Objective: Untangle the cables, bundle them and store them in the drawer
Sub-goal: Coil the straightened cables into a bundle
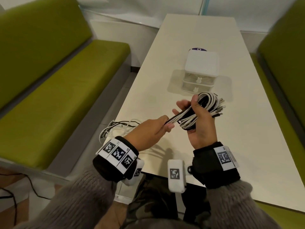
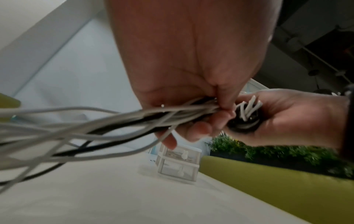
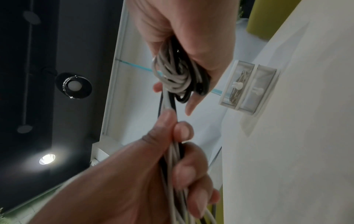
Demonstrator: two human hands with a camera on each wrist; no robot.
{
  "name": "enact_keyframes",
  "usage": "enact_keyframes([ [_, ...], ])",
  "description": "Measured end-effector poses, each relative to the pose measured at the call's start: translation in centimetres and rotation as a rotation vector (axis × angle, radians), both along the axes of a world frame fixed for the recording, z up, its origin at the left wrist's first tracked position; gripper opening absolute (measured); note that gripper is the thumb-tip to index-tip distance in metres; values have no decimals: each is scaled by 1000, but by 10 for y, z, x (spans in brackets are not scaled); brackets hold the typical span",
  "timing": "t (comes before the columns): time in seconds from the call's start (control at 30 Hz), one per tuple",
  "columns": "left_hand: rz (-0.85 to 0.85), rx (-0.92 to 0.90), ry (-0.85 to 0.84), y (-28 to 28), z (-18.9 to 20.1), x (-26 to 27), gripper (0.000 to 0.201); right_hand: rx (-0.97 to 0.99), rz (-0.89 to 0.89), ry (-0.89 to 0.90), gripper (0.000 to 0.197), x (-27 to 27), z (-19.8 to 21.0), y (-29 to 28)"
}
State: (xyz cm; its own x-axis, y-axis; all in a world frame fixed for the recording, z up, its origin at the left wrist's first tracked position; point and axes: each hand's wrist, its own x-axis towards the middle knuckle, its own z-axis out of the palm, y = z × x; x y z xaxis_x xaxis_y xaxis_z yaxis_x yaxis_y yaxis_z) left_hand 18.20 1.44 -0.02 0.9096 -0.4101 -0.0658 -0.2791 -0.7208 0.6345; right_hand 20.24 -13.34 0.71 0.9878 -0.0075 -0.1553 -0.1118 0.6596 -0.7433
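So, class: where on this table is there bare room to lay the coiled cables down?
Bare tabletop beyond the drawer unit, and along the right edge beside it. Crowded: near left corner, where loose cables trail under the hands.

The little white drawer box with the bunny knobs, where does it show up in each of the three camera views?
Head: the drawer box stands mid-table, just beyond the hands.
Left wrist: it sits low centre, under the left hand, tilted.
Right wrist: right of centre, turned sideways, beside the right hand.
Shared landmark: the coiled cable bundle that the right hand grips, near the box in every view.
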Motion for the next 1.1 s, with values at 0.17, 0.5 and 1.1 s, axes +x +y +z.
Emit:
enact_keyframes([
  [0.17, 17, 39, -58, -1, -15, -4, 29, 89, -29, 85, 18, -2, 6, -2],
  [0.5, 71, 57, -106, 11, -30, -10, 36, 83, -146, 89, 24, -1, 5, -2],
  [1.1, -93, -74, -7, -9, 18, -2, 50, -162, -219, -255, 27, 0, 26, 9],
])
